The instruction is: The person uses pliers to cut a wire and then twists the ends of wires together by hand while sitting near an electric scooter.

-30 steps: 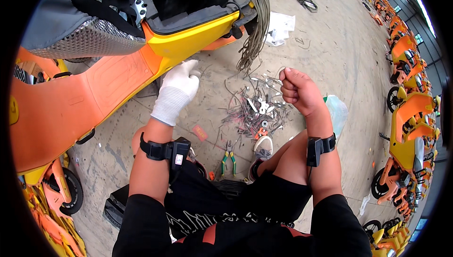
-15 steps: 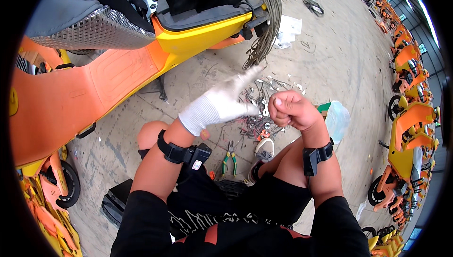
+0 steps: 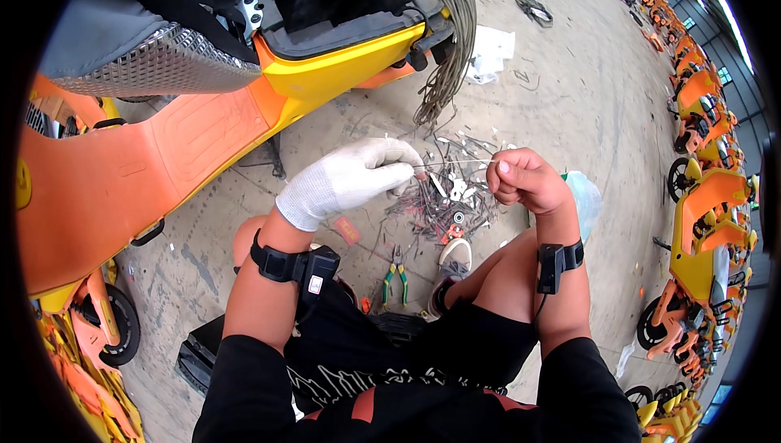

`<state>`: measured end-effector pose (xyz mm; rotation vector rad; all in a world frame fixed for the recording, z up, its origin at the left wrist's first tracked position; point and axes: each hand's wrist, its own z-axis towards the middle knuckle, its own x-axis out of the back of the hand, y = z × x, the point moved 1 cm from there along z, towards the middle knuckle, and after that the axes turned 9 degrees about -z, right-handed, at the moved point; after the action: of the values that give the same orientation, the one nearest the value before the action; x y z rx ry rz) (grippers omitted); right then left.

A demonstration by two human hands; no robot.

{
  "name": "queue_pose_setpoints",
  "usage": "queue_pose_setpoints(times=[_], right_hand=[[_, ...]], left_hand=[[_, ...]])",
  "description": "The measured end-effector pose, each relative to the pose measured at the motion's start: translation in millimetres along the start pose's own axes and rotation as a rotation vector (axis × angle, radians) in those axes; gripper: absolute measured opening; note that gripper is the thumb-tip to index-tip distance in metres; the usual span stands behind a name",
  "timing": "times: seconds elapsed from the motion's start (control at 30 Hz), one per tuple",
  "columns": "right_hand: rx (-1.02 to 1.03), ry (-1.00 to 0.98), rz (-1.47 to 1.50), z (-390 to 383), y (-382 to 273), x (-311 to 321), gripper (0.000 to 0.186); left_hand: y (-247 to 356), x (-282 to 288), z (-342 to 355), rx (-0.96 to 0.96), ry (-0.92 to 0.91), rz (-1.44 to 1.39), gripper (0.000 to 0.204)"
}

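- While the person sat low on the concrete floor [image 3: 569,117], both hands were raised in front of the knees, so that a thin wire [image 3: 455,165] could be stretched level between them.
- Left hand [image 3: 354,181], in a white knit glove, was closed to a pinch: its fingertips [image 3: 411,168] met on one end of the wire, with no gap showing.
- Right hand [image 3: 525,183], bare, was curled into a tight fist around the other end; the thumb lay over the fingers, and the wire came out at the thumb side.
- Held that way, the wire ran nearly horizontal and looked taut, hanging clear above the scrap pile [image 3: 443,199] and touching nothing else.
- That pile of cut wire bits and small metal parts lay on the floor directly beneath the hands, probably where offcuts dropped.
- Green-handled pliers [image 3: 396,276] lay on the floor between the knees, near the shoe [image 3: 451,262], within easy reach but untouched.
- An orange and yellow scooter [image 3: 203,134] stood just ahead to the left, its compartment open and a grey cable bundle [image 3: 455,28] hanging from it over the pile.
- More scooters [image 3: 708,207] lined the right side, well apart.
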<state>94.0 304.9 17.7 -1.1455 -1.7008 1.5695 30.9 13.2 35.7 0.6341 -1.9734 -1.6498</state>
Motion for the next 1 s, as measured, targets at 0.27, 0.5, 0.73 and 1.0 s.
queue_pose_setpoints(times=[0.27, 0.5, 0.73, 1.0], right_hand=[[0.0, 0.037, -0.034, 1.3, -3.2, -3.1, 0.042], [0.094, 0.065, -0.229, 12.2, 5.6, -10.5, 0.051], [0.2, 0.081, -0.425, 26.7, 4.3, -34.8, 0.032], [0.125, 0.197, -0.451, 34.5, 6.5, -45.4, 0.015]], left_hand=[[-5.1, 0.4, 6.2, -0.054, 0.019, 0.117, 0.026], [-3.0, -9.7, 9.2, -0.525, 0.272, 0.537, 0.016], [-4.0, -16.1, 13.0, -0.712, 0.293, 0.62, 0.019], [-2.9, -17.0, 13.2, -0.617, 0.303, 0.569, 0.016]])
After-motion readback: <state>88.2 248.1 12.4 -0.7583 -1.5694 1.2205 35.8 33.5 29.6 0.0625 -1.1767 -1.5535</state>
